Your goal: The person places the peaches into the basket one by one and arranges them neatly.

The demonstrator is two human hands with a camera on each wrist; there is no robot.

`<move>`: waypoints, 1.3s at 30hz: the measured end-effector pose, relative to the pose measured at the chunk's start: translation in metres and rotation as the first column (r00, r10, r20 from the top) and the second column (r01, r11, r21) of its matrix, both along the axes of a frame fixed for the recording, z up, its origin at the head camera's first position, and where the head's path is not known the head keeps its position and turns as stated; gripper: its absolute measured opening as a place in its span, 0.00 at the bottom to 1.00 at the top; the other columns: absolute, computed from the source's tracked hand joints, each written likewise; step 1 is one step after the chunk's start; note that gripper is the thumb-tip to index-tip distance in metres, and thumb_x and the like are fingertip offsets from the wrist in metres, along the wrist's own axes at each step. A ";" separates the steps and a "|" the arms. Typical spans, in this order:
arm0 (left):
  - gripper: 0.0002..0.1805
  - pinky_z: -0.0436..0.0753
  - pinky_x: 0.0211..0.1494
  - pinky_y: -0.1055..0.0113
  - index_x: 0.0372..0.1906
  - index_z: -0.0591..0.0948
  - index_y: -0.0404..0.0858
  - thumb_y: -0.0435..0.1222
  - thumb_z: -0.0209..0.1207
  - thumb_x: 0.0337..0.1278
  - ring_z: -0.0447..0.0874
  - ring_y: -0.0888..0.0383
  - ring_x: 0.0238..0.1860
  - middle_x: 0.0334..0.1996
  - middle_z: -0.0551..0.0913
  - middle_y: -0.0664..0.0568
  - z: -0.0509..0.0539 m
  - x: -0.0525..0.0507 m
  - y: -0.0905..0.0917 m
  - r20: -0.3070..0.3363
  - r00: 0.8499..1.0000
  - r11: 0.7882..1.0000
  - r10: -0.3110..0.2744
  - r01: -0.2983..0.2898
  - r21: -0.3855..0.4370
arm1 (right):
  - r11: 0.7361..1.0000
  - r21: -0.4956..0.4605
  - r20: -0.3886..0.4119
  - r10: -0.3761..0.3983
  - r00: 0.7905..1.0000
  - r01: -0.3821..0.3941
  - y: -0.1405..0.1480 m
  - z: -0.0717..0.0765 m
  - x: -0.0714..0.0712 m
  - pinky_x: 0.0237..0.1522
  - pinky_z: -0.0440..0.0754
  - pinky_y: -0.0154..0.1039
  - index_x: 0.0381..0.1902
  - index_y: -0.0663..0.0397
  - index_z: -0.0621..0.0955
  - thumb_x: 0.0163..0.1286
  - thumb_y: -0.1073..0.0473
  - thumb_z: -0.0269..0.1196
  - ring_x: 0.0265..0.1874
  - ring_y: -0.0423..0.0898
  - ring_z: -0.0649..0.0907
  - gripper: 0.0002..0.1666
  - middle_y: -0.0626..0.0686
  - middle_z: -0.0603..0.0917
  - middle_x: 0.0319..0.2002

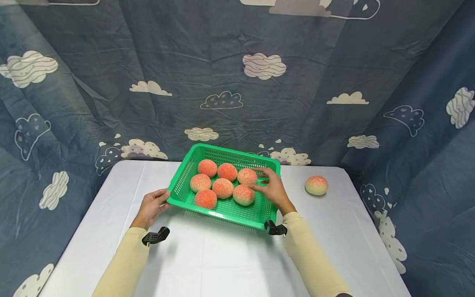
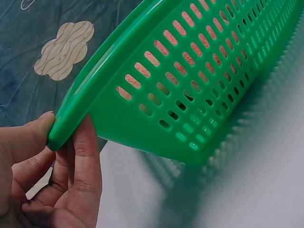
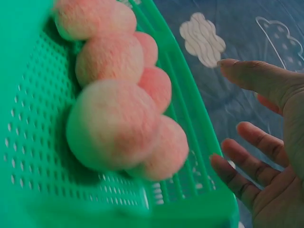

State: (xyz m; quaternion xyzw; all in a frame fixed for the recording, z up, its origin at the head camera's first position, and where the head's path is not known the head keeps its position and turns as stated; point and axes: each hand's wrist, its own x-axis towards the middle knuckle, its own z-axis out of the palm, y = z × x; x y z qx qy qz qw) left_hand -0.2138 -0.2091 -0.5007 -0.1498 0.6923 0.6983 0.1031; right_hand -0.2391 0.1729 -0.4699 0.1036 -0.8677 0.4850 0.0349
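Note:
A green plastic basket with slotted sides holds several red-and-yellow peaches. At its near left corner my left hand pinches the rim, thumb on one side and fingers on the other. My right hand is over the right part of the basket in the head view, beside the two rightmost peaches. In the right wrist view its fingers are spread and hold nothing, with a gap between them and the peaches. The basket's underside is hidden.
A lone peach lies on the white-covered table, right of the basket. A dark blue curtain with cloud prints hangs behind the table and along both sides. Black wrist cameras are worn over the cream sleeves.

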 end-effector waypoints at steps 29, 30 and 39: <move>0.26 0.82 0.42 0.74 0.66 0.65 0.22 0.33 0.52 0.71 0.79 0.68 0.35 0.42 0.77 0.51 0.000 0.001 0.000 -0.004 1.000 1.000 0.015 -0.014 0.008 | 0.887 0.116 -0.015 -0.449 0.893 0.448 0.148 -0.039 -0.021 0.55 0.72 0.58 0.67 0.56 0.70 0.57 0.58 0.73 0.48 0.60 0.74 0.41 0.63 0.67 0.61; 0.26 0.82 0.41 0.74 0.66 0.65 0.22 0.33 0.52 0.71 0.79 0.68 0.35 0.42 0.77 0.51 0.000 0.001 0.000 -0.007 1.000 1.000 0.013 -0.013 0.007 | 0.884 0.117 -0.003 -0.455 0.891 0.452 0.153 -0.042 -0.022 0.59 0.68 0.59 0.67 0.56 0.70 0.57 0.57 0.73 0.51 0.61 0.74 0.41 0.64 0.67 0.62; 0.26 0.82 0.40 0.75 0.66 0.65 0.23 0.34 0.52 0.71 0.78 0.67 0.36 0.44 0.77 0.49 -0.002 -0.001 0.001 0.003 1.000 1.000 0.016 -0.016 -0.006 | 0.866 0.193 0.110 -0.485 0.867 0.461 0.182 -0.052 -0.027 0.68 0.47 0.66 0.69 0.55 0.68 0.57 0.58 0.72 0.69 0.65 0.56 0.43 0.65 0.58 0.70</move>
